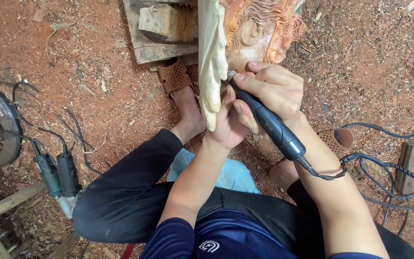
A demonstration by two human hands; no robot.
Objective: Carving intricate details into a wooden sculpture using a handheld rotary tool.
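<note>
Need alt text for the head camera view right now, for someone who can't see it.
A seated person's right hand holds a black corded rotary tool to a wood carving, while the left hand steadies its pale edge. Sawdust covers the ground, and two more power tools lie at left.

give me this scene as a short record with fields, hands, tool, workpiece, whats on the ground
right hand: grips a dark pen-style rotary tool, tip at the carving's edge
left hand: braced against the carving's pale edge, beside the tool
workpiece: upright carved wood panel, reddish relief face, pale side edge
tool cable: runs from the tool's rear to the right across the ground
ground: reddish sawdust and wood chips
nearby: two power tools lying at left, wood block behind the panel
feet: in brown perforated sandals
</note>
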